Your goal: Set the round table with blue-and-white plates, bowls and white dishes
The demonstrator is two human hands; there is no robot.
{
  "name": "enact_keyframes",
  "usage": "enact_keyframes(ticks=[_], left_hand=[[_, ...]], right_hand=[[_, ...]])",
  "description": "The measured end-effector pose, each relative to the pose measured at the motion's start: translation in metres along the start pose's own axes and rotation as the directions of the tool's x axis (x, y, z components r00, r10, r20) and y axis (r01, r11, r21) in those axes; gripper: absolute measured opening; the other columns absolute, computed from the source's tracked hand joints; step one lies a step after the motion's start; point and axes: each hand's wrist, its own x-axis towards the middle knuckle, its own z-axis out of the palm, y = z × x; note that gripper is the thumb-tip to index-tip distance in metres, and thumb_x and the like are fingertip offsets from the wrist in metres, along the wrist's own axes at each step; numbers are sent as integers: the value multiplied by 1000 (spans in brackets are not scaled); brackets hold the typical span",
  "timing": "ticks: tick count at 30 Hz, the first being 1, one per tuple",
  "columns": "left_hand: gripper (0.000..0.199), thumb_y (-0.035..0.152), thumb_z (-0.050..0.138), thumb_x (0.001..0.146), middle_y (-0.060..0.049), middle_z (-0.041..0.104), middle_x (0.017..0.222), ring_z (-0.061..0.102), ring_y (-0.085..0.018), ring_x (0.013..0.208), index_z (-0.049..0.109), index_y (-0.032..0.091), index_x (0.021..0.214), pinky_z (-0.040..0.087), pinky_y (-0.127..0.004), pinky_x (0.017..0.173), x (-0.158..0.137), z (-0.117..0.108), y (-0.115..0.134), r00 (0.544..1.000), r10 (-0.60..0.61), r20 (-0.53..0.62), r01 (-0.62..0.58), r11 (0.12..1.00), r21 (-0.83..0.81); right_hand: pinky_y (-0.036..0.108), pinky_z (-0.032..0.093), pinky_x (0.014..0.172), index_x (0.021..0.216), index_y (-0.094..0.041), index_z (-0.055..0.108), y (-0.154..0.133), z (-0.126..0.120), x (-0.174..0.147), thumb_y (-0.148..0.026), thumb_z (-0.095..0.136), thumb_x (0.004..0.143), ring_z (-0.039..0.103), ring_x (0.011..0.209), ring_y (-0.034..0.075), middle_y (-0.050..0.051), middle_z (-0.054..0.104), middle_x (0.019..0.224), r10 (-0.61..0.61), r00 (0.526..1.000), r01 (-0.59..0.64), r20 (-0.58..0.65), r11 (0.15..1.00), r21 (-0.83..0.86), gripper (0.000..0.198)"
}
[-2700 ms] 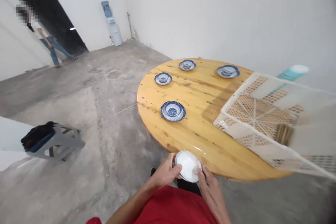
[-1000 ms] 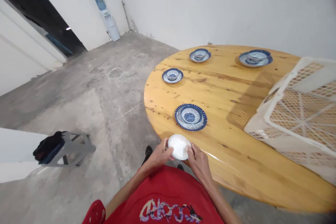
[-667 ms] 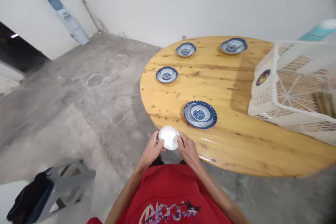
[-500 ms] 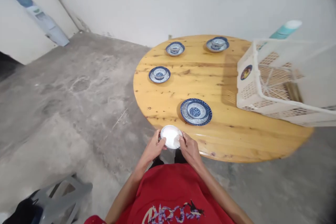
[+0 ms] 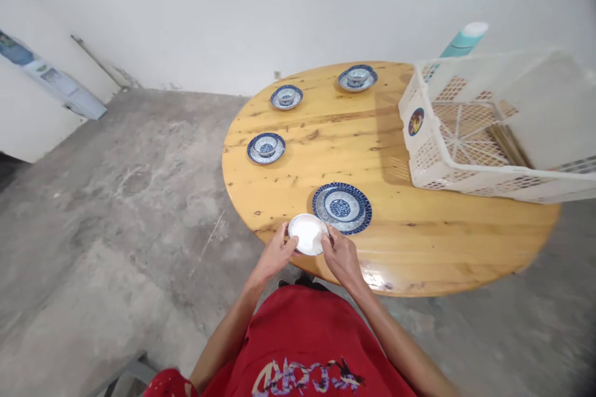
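Between my two hands is a small white dish (image 5: 308,234), held over the near left edge of the table. My left hand (image 5: 280,250) pinches its left rim with the thumb on top, and my right hand (image 5: 341,252) grips the right rim the same way. Just beyond the dish lies a blue-and-white plate (image 5: 364,214) with a bowl (image 5: 342,206) resting on it. The white dish overlaps the view of that plate's lower left side.
Along the far side of the wooden table (image 5: 316,155) stand three more bowl-and-plate sets: the left set (image 5: 266,149), the middle set (image 5: 286,97) and the far set (image 5: 357,78). A white plastic crate (image 5: 431,142) occupies the right, with a teal cylinder (image 5: 460,43) behind it.
Both hands have carried the white dish slightly forward, over the table edge and nearer the front plate. My view has shifted, so the crate and sets appear farther left.
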Motion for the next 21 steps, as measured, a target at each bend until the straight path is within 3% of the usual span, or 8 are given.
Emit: enact_keyframes(ticks=[5,9,14,18,21], left_hand=[[53,44,60,89,-14,61,127,65,-23,103,52,14,131,63,-30,72,38,-4,26,999,44,9,-44,999,19],[50,43,61,89,-13,63,125,68,-20,94,53,15,130,62,-30,74,85,-6,49,997,74,37,-75,997,20],[42,37,61,92,-16,64,129,67,-20,95,56,14,126,60,-28,75,169,-4,73,993,69,99,-74,996,44],[40,32,57,95,-19,64,130,66,-22,100,55,10,128,59,-32,81,245,-1,81,984,54,172,-70,994,88],[36,29,53,97,-20,65,127,65,-23,100,56,8,126,58,-34,83,300,-1,81,973,40,229,-72,988,134]], right_hand=[[37,54,83,116,-8,72,-6,-8,51,-40,36,92,71,91,30,19,76,102,-97,995,98,20,995,-22,54],[33,49,74,110,-12,73,-6,-19,104,-38,39,89,68,81,28,16,75,92,-94,995,96,26,991,-95,48],[32,46,68,93,-14,72,6,-24,178,-33,45,85,63,67,24,10,70,74,38,999,-37,8,995,-98,34],[31,50,69,94,-12,74,29,-13,236,-27,49,83,65,73,24,11,72,79,176,982,-177,-64,984,-15,31],[31,54,69,97,-10,75,44,-1,274,-26,51,83,66,74,23,12,72,82,305,944,-300,-124,952,62,31]])
